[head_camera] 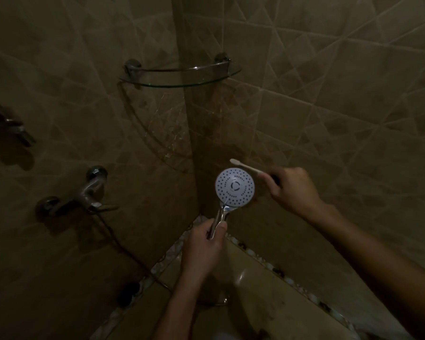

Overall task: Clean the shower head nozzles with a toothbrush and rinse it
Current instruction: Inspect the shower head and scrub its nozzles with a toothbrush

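Both forearms were bare all the way to the frame's edge, and the left hand (204, 244) and right hand (292, 190) were bare too, dimly lit.

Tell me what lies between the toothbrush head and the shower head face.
Nothing: in the head view the toothbrush hovers apart from the shower head, only tiled wall behind.

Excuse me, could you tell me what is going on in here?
A person is working in a dim tiled shower corner. The left hand grips the chrome handle of a round white shower head, nozzle face turned toward the camera. The right hand holds a pale slim toothbrush, its bristle end just above the head's upper right edge, not touching the nozzles.
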`<state>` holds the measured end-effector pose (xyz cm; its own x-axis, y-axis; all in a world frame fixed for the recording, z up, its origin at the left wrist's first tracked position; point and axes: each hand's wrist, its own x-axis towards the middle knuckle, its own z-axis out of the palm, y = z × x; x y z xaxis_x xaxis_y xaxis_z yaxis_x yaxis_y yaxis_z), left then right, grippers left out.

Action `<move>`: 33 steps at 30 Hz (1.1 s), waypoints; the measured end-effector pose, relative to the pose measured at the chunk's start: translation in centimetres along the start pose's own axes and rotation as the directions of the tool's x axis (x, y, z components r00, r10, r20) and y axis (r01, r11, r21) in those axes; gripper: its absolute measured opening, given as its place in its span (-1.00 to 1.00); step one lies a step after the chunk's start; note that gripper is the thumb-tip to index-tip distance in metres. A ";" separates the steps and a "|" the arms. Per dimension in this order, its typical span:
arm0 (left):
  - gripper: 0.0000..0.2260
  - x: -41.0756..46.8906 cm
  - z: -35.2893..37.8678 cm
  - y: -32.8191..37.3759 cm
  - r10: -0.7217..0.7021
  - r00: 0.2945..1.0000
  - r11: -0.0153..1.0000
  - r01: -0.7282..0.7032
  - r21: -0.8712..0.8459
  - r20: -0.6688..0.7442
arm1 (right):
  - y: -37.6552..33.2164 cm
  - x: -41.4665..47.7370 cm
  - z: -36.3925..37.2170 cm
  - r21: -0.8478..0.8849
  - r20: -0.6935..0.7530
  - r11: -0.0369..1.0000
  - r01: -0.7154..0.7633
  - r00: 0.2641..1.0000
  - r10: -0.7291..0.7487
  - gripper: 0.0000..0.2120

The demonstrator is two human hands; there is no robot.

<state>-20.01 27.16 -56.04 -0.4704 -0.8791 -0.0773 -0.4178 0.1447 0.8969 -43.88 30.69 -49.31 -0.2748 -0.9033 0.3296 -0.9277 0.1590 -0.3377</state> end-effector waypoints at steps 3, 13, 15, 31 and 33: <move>-0.72 -0.2 0.1 0.0 -0.004 1.000 1.000 0.004 0.008 -0.005 | -0.8 -0.4 -0.7 0.176 0.169 0.974 0.144 0.970 -0.174 -0.70; -0.74 -0.7 0.0 -0.2 -0.043 0.999 0.996 0.041 -0.077 -0.024 | -0.7 -0.1 0.9 0.196 0.054 0.946 -0.257 0.966 0.251 -0.73; -0.73 -0.6 -0.4 0.0 -0.079 0.996 0.985 0.073 -0.153 -0.033 | -1.2 0.0 1.3 0.326 0.096 0.879 -0.347 0.937 0.335 -0.71; -0.73 6.4 -6.7 4.8 -0.023 0.983 0.957 -0.031 -0.289 -0.181 | -7.4 14.4 -2.3 0.433 0.065 0.898 -0.078 0.996 0.055 -0.76; -0.74 7.5 -7.7 5.3 -0.019 0.981 0.951 -0.042 -0.306 -0.195 | -8.5 17.3 -3.2 0.386 0.036 0.922 -0.041 0.999 0.029 -0.74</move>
<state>-19.78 17.89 -48.52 -0.3019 -0.9533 -0.0084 -0.1399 0.0355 0.9895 -41.58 14.96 -37.95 -0.2924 -0.9119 0.2880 -0.7463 0.0292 -0.6650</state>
